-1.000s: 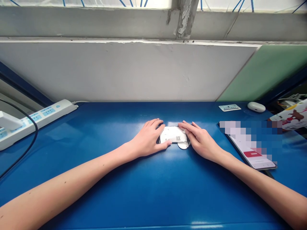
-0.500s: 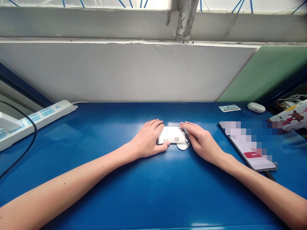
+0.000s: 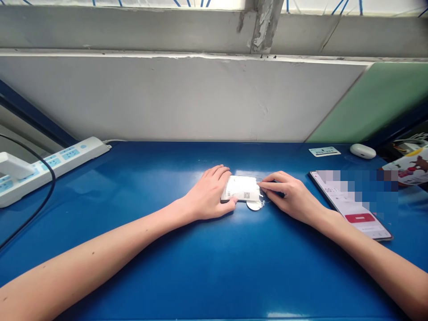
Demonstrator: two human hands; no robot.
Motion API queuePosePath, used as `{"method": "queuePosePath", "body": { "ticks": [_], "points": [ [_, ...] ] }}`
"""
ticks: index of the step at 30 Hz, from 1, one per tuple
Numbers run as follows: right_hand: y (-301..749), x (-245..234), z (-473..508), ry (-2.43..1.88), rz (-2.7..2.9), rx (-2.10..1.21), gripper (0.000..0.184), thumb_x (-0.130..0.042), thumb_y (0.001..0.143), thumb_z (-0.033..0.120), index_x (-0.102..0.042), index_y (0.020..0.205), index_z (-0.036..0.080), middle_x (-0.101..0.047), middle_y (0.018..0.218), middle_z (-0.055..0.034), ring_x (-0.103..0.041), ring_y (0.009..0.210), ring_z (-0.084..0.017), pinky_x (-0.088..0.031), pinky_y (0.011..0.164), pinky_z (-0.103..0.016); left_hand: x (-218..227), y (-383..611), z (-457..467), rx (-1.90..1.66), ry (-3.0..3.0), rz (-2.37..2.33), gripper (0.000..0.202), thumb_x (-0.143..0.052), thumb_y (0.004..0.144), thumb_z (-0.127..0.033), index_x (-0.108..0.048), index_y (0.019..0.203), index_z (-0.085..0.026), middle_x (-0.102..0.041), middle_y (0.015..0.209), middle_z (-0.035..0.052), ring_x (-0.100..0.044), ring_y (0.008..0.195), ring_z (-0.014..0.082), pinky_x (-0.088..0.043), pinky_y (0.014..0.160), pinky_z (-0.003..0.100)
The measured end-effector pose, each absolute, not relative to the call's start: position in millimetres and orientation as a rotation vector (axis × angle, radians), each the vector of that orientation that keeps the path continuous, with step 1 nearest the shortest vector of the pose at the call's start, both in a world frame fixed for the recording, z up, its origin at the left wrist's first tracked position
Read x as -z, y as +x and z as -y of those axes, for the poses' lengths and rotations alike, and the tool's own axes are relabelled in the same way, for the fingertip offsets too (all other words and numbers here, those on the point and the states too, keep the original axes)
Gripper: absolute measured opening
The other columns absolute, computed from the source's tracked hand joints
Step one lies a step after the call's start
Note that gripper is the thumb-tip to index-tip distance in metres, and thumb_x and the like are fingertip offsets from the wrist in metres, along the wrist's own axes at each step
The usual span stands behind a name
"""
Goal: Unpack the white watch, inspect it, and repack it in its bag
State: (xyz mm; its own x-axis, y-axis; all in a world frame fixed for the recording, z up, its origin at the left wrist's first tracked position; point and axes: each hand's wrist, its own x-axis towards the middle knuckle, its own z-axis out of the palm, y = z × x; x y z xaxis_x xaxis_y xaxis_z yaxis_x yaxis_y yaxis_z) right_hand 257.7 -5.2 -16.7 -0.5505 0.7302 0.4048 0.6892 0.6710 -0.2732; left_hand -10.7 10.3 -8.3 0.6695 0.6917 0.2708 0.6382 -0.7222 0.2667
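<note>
A small flat white packet (image 3: 243,187) with a printed square code lies on the blue table in front of me. My left hand (image 3: 212,189) is closed on its left end, thumb along the near edge and fingers at the far side. From under the packet's near right corner a white round piece (image 3: 254,205) sticks out. My right hand (image 3: 284,191) pinches with thumb and fingertips at the packet's right end, by small pale bits and what looks like a thin clear strip. What sits between those fingertips is too small to make out.
A phone (image 3: 361,218) with a lit screen lies right of my right hand. Behind it are a white card (image 3: 324,152), a white rounded case (image 3: 363,151) and a printed bag (image 3: 409,167). A power strip (image 3: 72,154) with a black cable (image 3: 50,194) stands at left.
My right hand's fingers have gone from stretched out beside the packet to a pinch at its right end. My left hand keeps its hold. The whole view has shifted slightly.
</note>
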Motion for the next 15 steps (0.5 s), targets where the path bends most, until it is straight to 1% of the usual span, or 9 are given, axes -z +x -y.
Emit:
{"method": "queuePosePath", "body": {
  "ticks": [3, 5, 6, 8, 11, 13, 15],
  "points": [
    [256.4, 13.4, 7.3, -1.108, 2.384, -0.123, 0.023, -0.055, 0.096, 0.024, -0.073, 0.110, 0.018, -0.073, 0.089, -0.0092, -0.065, 0.082, -0.023, -0.056, 0.071, -0.038, 7.5, -11.6, -9.9, -0.491, 2.760, -1.092, 0.056, -0.055, 0.089, -0.041, -0.050, 0.131, -0.005, -0.051, 0.140, 0.0234, -0.043, 0.135, 0.0367, -0.036, 0.113, 0.050],
    [256.4, 11.6, 7.3, -1.096, 2.378, -0.109, 0.024, -0.057, 0.095, 0.026, -0.072, 0.112, 0.016, -0.074, 0.090, -0.0100, -0.066, 0.080, -0.023, -0.056, 0.071, -0.039, 7.2, -11.9, -10.0, -0.454, 2.773, -1.092, 0.059, -0.053, 0.091, -0.044, -0.047, 0.135, -0.005, -0.049, 0.143, 0.0231, -0.041, 0.136, 0.0368, -0.035, 0.114, 0.051],
    [256.7, 11.0, 7.0, -1.082, 2.374, -0.098, 0.025, -0.059, 0.094, 0.027, -0.071, 0.112, 0.015, -0.075, 0.091, -0.0100, -0.067, 0.080, -0.023, -0.056, 0.074, -0.040, 7.0, -12.0, -10.1, -0.436, 2.775, -1.094, 0.061, -0.053, 0.091, -0.046, -0.047, 0.136, -0.005, -0.048, 0.144, 0.0230, -0.041, 0.137, 0.0370, -0.034, 0.114, 0.051],
    [257.7, 10.6, 5.7, -1.049, 2.368, -0.081, 0.026, -0.063, 0.092, 0.028, -0.070, 0.113, 0.015, -0.076, 0.089, -0.0084, -0.069, 0.080, -0.023, -0.055, 0.084, -0.043, 6.7, -12.1, -10.5, -0.410, 2.774, -1.099, 0.063, -0.052, 0.092, -0.048, -0.046, 0.137, -0.004, -0.047, 0.145, 0.0231, -0.040, 0.137, 0.0376, -0.034, 0.114, 0.051],
    [259.1, 11.1, 3.9, -1.022, 2.373, -0.064, 0.025, -0.065, 0.091, 0.028, -0.070, 0.111, 0.015, -0.076, 0.083, -0.0054, -0.070, 0.076, -0.020, -0.048, 0.100, -0.048, 6.5, -12.1, -10.9, -0.400, 2.767, -1.104, 0.062, -0.052, 0.093, -0.049, -0.047, 0.136, -0.004, -0.047, 0.145, 0.0234, -0.040, 0.137, 0.0381, -0.035, 0.113, 0.052],
    [259.1, 11.7, 3.5, -1.034, 2.380, -0.043, 0.022, -0.064, 0.091, 0.028, -0.070, 0.109, 0.015, -0.075, 0.082, -0.0054, -0.069, 0.073, -0.019, -0.046, 0.103, -0.049, 6.7, -12.2, -11.2, -0.410, 2.759, -1.101, 0.060, -0.052, 0.093, -0.049, -0.048, 0.135, -0.006, -0.048, 0.144, 0.0229, -0.041, 0.136, 0.0382, -0.036, 0.112, 0.052],
    [258.2, 12.2, 3.7, -1.049, 2.382, -0.016, 0.020, -0.063, 0.092, 0.028, -0.071, 0.106, 0.016, -0.075, 0.086, -0.0066, -0.069, 0.077, -0.020, -0.046, 0.104, -0.051, 7.1, -12.3, -11.4, -0.430, 2.749, -1.093, 0.057, -0.053, 0.093, -0.048, -0.049, 0.134, -0.008, -0.049, 0.144, 0.0220, -0.041, 0.136, 0.0379, -0.036, 0.112, 0.053]
  ]
}}
